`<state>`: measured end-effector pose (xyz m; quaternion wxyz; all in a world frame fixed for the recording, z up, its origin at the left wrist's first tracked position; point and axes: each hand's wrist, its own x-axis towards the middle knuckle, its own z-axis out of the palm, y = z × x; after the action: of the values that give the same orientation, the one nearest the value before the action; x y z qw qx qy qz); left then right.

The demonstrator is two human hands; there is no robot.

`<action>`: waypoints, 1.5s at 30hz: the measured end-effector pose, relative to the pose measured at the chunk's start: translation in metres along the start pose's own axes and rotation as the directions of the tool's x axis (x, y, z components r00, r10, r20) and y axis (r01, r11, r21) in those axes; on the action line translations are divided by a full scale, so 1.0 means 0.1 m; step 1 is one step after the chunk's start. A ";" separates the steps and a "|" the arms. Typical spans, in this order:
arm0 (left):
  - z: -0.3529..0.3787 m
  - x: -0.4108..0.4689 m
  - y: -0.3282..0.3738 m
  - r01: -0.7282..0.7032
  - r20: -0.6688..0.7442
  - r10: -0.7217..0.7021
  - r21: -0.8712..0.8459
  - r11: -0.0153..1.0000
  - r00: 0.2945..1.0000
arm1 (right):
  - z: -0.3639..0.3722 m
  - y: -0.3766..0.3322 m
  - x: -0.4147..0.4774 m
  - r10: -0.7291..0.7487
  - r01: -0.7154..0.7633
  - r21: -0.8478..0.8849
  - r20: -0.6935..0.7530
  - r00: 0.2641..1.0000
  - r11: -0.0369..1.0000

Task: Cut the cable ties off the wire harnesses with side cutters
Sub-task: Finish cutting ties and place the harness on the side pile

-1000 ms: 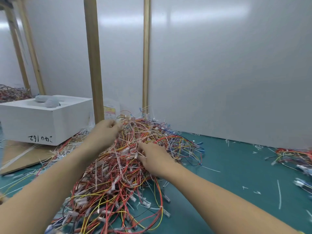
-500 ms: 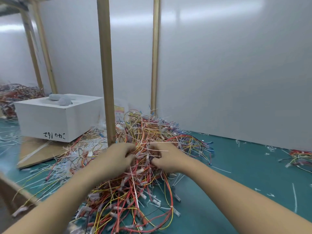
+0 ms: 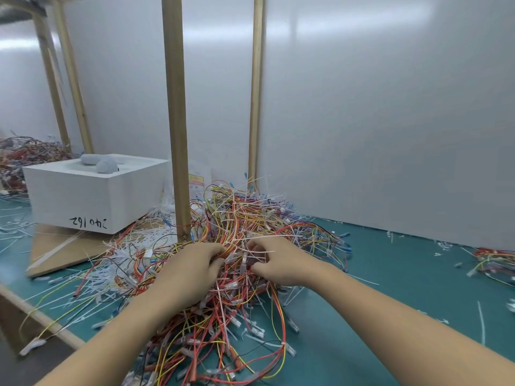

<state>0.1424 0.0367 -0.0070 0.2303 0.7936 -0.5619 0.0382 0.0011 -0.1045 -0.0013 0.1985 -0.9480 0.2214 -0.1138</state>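
Two sets of curled fingers meet at the crest of a heap of wire harnesses [image 3: 237,307]. The left fingers [image 3: 216,264] close round a bunch of red and yellow strands. The right fingers [image 3: 262,271] and thumb pinch wires just beside them; which strand each holds cannot be told. Left hand [image 3: 192,267] and right hand [image 3: 281,263] lie near each other, backs up, with a narrow strip of tangle between them. White cable ties [image 3: 252,240] stick out of the heap around both hands. The heap rests on a green mat [image 3: 404,288] and reaches back to two upright wooden posts [image 3: 174,107]. To its left a white box [image 3: 94,199] stands on a cardboard sheet [image 3: 55,249], with a grey object [image 3: 101,164] on top. A smaller wire bundle [image 3: 496,263] lies at the right edge, and a darker wire pile [image 3: 25,157] sits behind the box.
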 end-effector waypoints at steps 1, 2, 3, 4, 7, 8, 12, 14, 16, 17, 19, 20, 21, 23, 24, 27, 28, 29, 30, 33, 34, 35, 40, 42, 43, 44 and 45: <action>0.00 0.00 0.00 0.001 0.001 -0.001 -0.003 1.000 1.000 | -0.02 -0.02 -0.02 0.003 -0.003 -0.006 0.003 1.000 1.000; 0.00 0.00 0.00 0.003 0.004 -0.002 -0.008 1.000 1.000 | -0.04 -0.04 -0.05 0.004 -0.004 -0.007 0.007 1.000 1.000; 0.01 0.00 0.00 0.005 0.009 -0.005 -0.014 1.000 1.000 | -0.08 -0.05 -0.09 -0.001 0.001 -0.005 0.009 1.000 1.000; 0.01 0.00 -0.01 0.007 0.015 -0.007 -0.015 1.000 1.000 | -0.11 -0.06 -0.15 -0.003 0.003 -0.003 0.010 1.000 1.000; 0.03 -0.01 -0.01 0.010 -0.001 -0.010 -0.009 1.000 1.000 | -0.18 -0.02 -0.44 0.000 -0.001 -0.060 -0.020 1.000 0.998; 0.04 -0.01 -0.01 0.011 -0.013 -0.011 -0.011 1.000 1.000 | -0.18 0.00 -0.56 -0.008 0.004 -0.091 -0.042 0.999 0.996; 0.10 0.00 0.03 0.033 -0.039 -0.033 -0.007 0.999 0.999 | -0.20 0.00 -0.83 -0.038 0.028 -0.114 -0.087 0.995 0.993; 0.14 -0.01 0.07 0.030 -0.066 -0.029 0.005 1.000 0.997 | -0.22 -0.06 -0.79 -0.040 0.027 -0.117 -0.110 0.993 0.993; 0.19 -0.03 0.11 0.016 -0.100 -0.015 0.013 1.000 0.995 | -0.21 -0.14 -0.68 -0.049 0.032 -0.119 -0.138 0.989 0.992; 0.22 -0.05 0.13 0.003 -0.115 0.000 0.028 1.000 0.993 | -0.19 -0.17 -0.62 -0.057 0.039 -0.120 -0.151 0.987 0.992; 0.26 -0.10 0.16 -0.023 -0.146 0.028 0.038 0.999 0.989 | -0.11 -0.23 -0.49 -0.060 0.038 -0.122 -0.177 0.982 0.992; 0.28 -0.13 0.18 -0.031 -0.165 0.034 0.022 0.999 0.986 | -0.07 -0.26 -0.42 -0.047 0.025 -0.116 -0.193 0.980 0.993; 0.29 -0.16 0.19 -0.039 -0.184 0.039 0.007 0.999 0.982 | -0.04 -0.28 -0.36 -0.026 0.004 -0.103 -0.212 0.977 0.995; 0.32 -0.21 0.22 -0.048 -0.199 0.049 0.009 0.999 0.979 | 0.03 -0.31 -0.25 0.015 -0.029 -0.056 -0.239 0.971 0.998; 0.33 -0.24 0.23 -0.049 -0.193 0.054 0.029 0.998 0.980 | 0.06 -0.31 -0.21 0.027 -0.037 -0.037 -0.244 0.970 0.999; 0.36 -0.29 0.23 -0.058 -0.184 0.068 0.064 0.996 0.981 | 0.12 -0.29 -0.17 0.030 -0.032 -0.004 -0.240 0.970 0.999; 0.37 -0.29 0.21 -0.065 -0.189 0.076 0.060 0.996 0.979 | 0.13 -0.28 -0.17 0.026 -0.025 0.007 -0.243 0.970 1.000; 0.37 -0.30 0.19 -0.071 -0.195 0.081 0.055 0.996 0.978 | 0.14 -0.27 -0.19 0.023 -0.019 0.017 -0.247 0.969 1.000; 0.38 -0.30 0.18 -0.075 -0.201 0.084 0.053 0.996 0.976 | 0.14 -0.26 -0.21 0.020 -0.014 0.024 -0.252 0.967 1.000; 0.41 -0.31 0.18 -0.086 -0.242 0.095 0.051 0.995 0.965 | 0.11 -0.21 -0.27 -0.001 0.009 0.031 -0.250 0.968 0.999; 0.41 -0.31 0.18 -0.087 -0.260 0.096 0.043 0.995 0.961 | 0.10 -0.19 -0.29 -0.005 0.014 0.032 -0.250 0.968 0.999; 0.43 -0.31 0.19 -0.087 -0.273 0.093 0.034 0.996 0.957 | 0.09 -0.17 -0.32 -0.009 0.018 0.034 -0.253 0.968 0.999; 0.46 -0.30 0.20 -0.077 -0.274 0.085 0.039 0.996 0.958 | 0.04 -0.09 -0.42 -0.012 0.021 0.031 -0.260 0.965 0.999; 0.46 -0.30 0.20 -0.068 -0.268 0.078 0.045 0.997 0.960 | 0.03 -0.08 -0.45 -0.012 0.024 0.043 -0.263 0.965 0.999; 0.46 -0.30 0.21 -0.064 -0.264 0.075 0.051 0.997 0.962 | 0.02 -0.08 -0.46 -0.013 0.027 0.048 -0.267 0.964 0.998; 0.45 -0.30 0.21 -0.062 -0.261 0.074 0.054 0.997 0.963 | 0.02 -0.07 -0.48 -0.015 0.030 0.051 -0.269 0.963 0.998; 0.45 -0.31 0.21 -0.060 -0.259 0.072 0.054 0.997 0.963 | 0.02 -0.07 -0.49 -0.017 0.032 0.054 -0.270 0.963 0.998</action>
<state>0.1031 0.0396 -0.0500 0.2825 0.7676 -0.5519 0.1626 -0.0384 -0.0752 -0.0059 0.1923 -0.9202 0.2312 -0.2506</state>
